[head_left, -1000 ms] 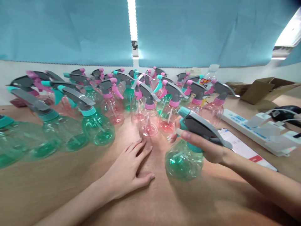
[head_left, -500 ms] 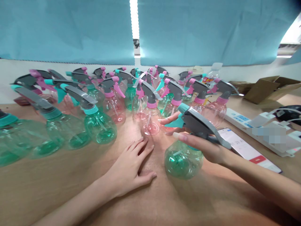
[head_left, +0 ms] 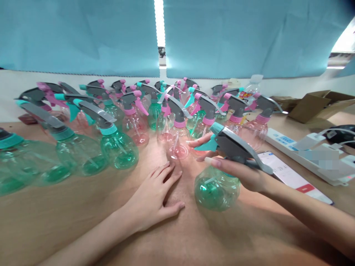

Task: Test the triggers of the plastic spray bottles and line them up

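My right hand [head_left: 235,168] is wrapped round the neck of a green spray bottle [head_left: 216,190], just below its grey and teal trigger head. The bottle is clear green plastic and leans slightly; whether its base touches the table cannot be made out. Some of my right fingers are hidden behind the trigger head. My left hand [head_left: 155,199] lies flat on the wooden table [head_left: 172,240], fingers spread, holding nothing. A pink spray bottle [head_left: 179,142] stands just beyond my left fingertips. To the left is another green spray bottle [head_left: 119,149] with a teal collar.
Several more pink and green spray bottles crowd the back and left of the table. On the right lie a phone [head_left: 294,177], a white power strip [head_left: 285,142] with plugs and cables, and an open cardboard box [head_left: 313,107]. A blue curtain [head_left: 249,37] hangs behind.
Hardly anything differs. Both hands and the held spray bottle keep the same pose; the whole view has shifted by a few pixels.
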Motion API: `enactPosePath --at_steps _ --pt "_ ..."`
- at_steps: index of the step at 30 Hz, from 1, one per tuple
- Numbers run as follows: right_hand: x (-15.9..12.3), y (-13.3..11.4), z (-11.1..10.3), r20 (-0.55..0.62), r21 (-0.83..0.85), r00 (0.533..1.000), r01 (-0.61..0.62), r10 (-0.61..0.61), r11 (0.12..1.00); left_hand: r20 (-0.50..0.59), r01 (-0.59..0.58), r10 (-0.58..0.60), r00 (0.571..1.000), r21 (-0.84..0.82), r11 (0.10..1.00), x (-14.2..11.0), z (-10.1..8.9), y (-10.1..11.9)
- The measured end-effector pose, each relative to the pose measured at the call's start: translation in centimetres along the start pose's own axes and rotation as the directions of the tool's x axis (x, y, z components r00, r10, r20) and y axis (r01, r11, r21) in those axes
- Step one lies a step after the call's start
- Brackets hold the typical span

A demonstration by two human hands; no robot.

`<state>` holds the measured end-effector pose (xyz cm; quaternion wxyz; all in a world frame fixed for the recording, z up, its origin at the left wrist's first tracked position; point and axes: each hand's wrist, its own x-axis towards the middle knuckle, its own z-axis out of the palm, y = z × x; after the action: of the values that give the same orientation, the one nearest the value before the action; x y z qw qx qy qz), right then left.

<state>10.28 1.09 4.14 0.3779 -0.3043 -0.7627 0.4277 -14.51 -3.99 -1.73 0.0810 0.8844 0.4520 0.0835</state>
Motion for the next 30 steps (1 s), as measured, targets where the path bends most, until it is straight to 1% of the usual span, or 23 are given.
enactPosePath --at_steps 4,9,16,24,30 --pt "-0.01 -0.03 0.13 -0.017 -0.002 1.0 -0.008 0.007 1.0 -0.017 -0.009 0.009 1.0 -0.007 1.0 -0.13 0.29 -0.21" --pt "-0.1 0.08 0.2 0.034 0.056 0.999 0.033 -0.035 0.998 -0.041 -0.013 0.011 0.999 -0.041 0.999 -0.2 0.46 -0.33" --pt "-0.1 -0.24 0.29 0.036 0.065 0.995 0.09 -0.093 0.994 -0.043 -0.012 0.01 0.999 -0.036 0.999 -0.18 0.47 -0.25" --pt "-0.31 -0.37 0.26 0.036 0.044 0.996 0.081 -0.083 0.996 -0.028 -0.012 0.012 1.0 -0.015 1.0 -0.14 0.31 -0.2" --pt "0.04 -0.37 0.38 0.031 0.046 0.996 0.088 -0.089 0.995 -0.032 -0.005 0.004 0.999 -0.016 1.0 -0.15 0.35 -0.23"
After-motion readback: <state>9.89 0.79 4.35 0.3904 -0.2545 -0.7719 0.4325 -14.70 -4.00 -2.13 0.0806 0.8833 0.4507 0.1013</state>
